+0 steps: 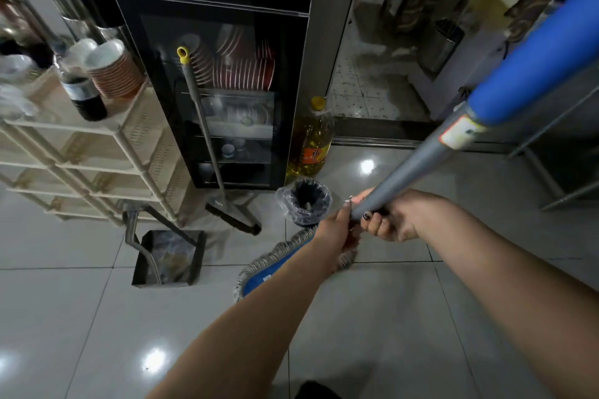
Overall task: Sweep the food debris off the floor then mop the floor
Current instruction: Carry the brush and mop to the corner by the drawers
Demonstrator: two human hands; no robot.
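Both left grip point(337, 230) and right grip point(390, 220) clamp the mop handle point(421, 162) near lined bin point(304, 202).

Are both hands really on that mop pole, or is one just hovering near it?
Touching, both. The head view shows the right hand with fingers curled round the grey mop pole, and the left hand wrapped round it just below.

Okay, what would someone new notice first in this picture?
The left hand and right hand grip the grey mop handle at centre, its blue mop head on the tiles. A broom leans on the black dish cabinet behind, a dustpan left of it.
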